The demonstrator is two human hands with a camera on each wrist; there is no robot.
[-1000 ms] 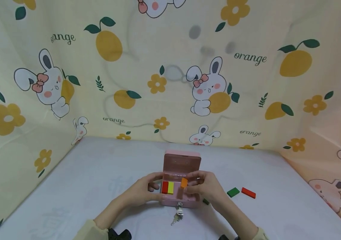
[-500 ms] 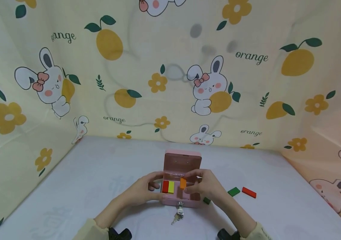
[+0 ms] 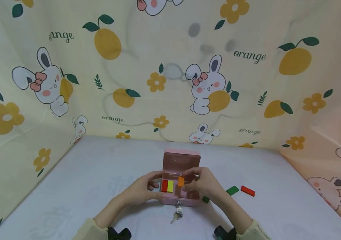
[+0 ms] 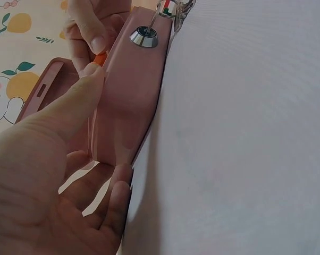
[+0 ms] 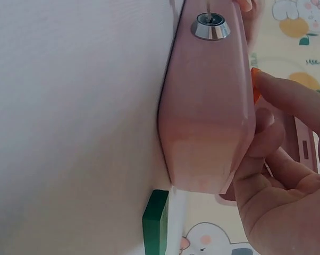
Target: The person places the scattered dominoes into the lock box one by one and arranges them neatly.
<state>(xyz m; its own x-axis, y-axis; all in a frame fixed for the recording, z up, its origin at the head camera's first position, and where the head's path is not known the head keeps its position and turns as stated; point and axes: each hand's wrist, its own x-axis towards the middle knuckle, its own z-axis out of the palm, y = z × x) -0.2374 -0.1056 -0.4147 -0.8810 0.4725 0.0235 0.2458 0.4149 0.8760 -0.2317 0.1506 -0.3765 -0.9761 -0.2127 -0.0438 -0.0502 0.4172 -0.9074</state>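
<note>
A pink cash box (image 3: 170,201) stands on the table with its lid (image 3: 181,162) raised. My left hand (image 3: 142,188) grips the box's left end, thumb on the front rim and fingers round the side. Inside, a red block (image 3: 165,186) and a yellow block (image 3: 170,186) lie side by side at the left. My right hand (image 3: 203,182) reaches in over the right part and pinches an orange block (image 3: 180,181) to the right of the yellow one, a gap between them. Only an edge of the orange block (image 5: 255,85) shows in the right wrist view.
Keys (image 3: 176,216) hang from the lock on the box's front. Right of the box lie a green block (image 3: 232,190), a red block (image 3: 247,191) and another green block (image 3: 206,199), partly hidden by the right hand. A patterned cloth (image 3: 146,50) hangs behind.
My right hand has moved slightly left with the orange block, closer to the yellow one. My left hand keeps its hold on the box.
</note>
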